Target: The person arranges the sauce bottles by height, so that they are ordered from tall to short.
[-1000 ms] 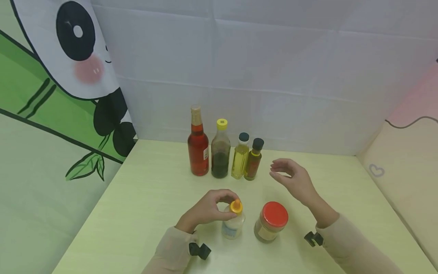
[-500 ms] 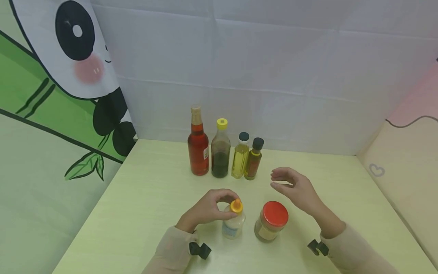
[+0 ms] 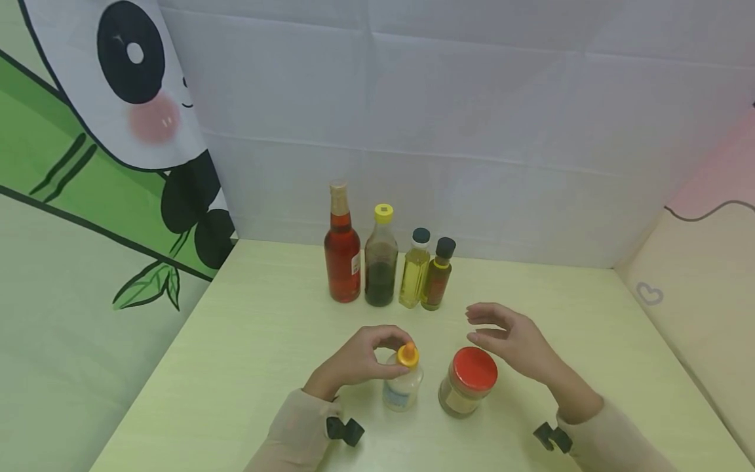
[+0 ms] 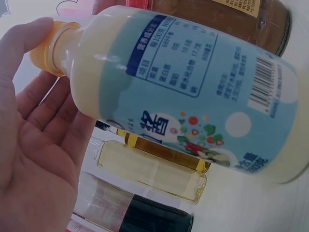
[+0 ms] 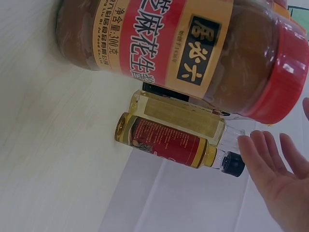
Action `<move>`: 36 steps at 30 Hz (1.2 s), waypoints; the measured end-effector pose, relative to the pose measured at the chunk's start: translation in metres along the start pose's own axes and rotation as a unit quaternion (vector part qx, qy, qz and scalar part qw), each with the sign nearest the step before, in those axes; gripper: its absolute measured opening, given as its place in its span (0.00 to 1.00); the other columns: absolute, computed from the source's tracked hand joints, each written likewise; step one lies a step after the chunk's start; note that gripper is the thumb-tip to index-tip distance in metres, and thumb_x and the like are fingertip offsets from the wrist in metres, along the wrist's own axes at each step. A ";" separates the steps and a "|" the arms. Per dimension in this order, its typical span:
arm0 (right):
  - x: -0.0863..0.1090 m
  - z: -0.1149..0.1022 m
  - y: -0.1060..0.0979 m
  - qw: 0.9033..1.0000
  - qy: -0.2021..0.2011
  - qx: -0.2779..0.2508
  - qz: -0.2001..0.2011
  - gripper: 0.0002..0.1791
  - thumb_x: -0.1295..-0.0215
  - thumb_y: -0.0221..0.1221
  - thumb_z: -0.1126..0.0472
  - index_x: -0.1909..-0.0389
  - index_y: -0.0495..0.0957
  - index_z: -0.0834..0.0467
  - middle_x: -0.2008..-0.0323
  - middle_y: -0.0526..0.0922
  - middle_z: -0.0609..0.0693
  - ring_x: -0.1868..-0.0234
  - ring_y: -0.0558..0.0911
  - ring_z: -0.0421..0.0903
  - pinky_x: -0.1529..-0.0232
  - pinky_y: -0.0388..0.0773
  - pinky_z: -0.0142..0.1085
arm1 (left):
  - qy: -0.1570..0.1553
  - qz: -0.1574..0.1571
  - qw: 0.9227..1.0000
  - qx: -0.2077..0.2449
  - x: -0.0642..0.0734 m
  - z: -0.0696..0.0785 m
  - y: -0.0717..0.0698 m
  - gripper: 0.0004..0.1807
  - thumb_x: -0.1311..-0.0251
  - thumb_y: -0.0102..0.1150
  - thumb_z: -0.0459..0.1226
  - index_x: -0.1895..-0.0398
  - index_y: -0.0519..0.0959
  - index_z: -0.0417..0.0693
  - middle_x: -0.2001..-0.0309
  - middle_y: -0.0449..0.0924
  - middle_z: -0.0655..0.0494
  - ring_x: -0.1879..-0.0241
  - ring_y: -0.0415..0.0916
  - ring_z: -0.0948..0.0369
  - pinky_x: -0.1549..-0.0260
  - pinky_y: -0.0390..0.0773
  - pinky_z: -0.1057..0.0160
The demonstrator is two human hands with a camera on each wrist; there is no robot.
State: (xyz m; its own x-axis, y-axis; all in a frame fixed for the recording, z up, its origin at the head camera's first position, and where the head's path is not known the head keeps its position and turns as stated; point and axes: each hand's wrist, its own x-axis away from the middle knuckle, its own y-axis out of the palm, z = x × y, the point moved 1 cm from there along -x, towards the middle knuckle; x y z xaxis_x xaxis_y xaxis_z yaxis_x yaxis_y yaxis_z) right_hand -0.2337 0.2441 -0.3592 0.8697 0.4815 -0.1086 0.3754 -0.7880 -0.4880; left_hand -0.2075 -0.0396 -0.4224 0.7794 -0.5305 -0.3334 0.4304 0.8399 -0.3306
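Observation:
My left hand (image 3: 360, 357) pinches the orange pointed cap of a squeeze bottle (image 3: 402, 390) between thumb and fingers; the bottle stands upright on the table. In the left wrist view, the thumb lies on that cap, and the bottle's blue label (image 4: 193, 92) shows a barcode and pictured vegetables. To its right stands a jar of brown sesame peanut butter (image 3: 463, 390) with a red lid (image 3: 474, 368). My right hand (image 3: 516, 341) hovers just behind and right of the lid, fingers loosely bent, holding nothing. The right wrist view has the jar's label (image 5: 164, 43) close up, the hand (image 5: 280, 179) apart from the lid.
At the back stand a red-liquid bottle (image 3: 342, 262), a yellow-capped bottle of dark liquid (image 3: 381, 269), a pale yellow oil bottle (image 3: 414, 275) and a small dark-capped bottle (image 3: 436, 282). A white cloth wall (image 3: 413, 118) rises behind the table (image 3: 248, 367).
My right hand has come down and nearer to me, toward the red-lidded jar. The left hand and squeeze bottle have stayed in place.

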 end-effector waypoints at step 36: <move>0.029 0.014 0.006 0.993 -0.049 0.053 -0.095 0.33 0.43 0.70 0.56 0.39 0.71 0.65 0.42 0.76 0.57 0.44 0.76 0.59 0.47 0.77 0.40 | -0.008 -0.003 1.000 -0.008 0.001 0.003 0.000 0.16 0.46 0.69 0.32 0.53 0.80 0.42 0.57 0.82 0.55 0.54 0.78 0.61 0.48 0.76 0.56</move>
State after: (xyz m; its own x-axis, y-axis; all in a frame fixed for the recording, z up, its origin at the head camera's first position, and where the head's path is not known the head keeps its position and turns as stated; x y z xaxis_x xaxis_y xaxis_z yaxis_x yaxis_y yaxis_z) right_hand -0.2109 0.2583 -0.3777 0.7490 0.6568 -0.0870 0.4893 -0.6369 -0.5958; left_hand -0.2054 -0.0392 -0.4199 0.7848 -0.5327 -0.3169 0.4272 0.8353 -0.3461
